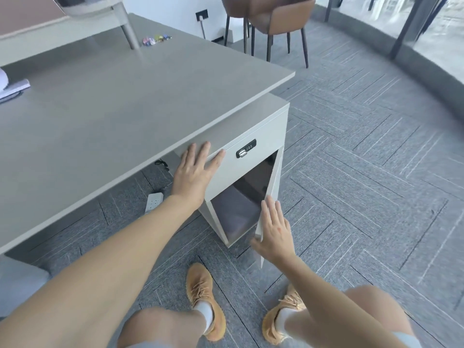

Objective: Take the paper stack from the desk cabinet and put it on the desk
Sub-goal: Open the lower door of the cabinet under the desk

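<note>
The left hand (194,172) lies flat with fingers spread on the upper front corner of the desk cabinet (253,129), beside the drawer front, gripping nothing. The right hand (275,231) is also open, fingers straight and close together, palm pressed against the outer face of the cabinet door (270,204), thumb under its lower edge. The door stands swung out toward the camera, hinged on the cabinet's right side, and its edge partly blocks the view into the compartment.

Inside, a flat grey-purple layer (237,212) covers the compartment floor (whether this is the paper stack cannot be told from here); the back of the compartment is dark. Above the opening, a black combination lock (246,148) sits on the drawer front.

The grey desk (113,96) overhangs the cabinet. At its far left edge lie some white and pale purple sheets (12,87), and small coloured objects (157,39) sit near the back. Under the desk a white power strip (153,202) rests on the carpet. Two brown chairs (271,18) stand well beyond the desk corner. Below, tan sneakers (204,300) stand on grey herringbone carpet.
</note>
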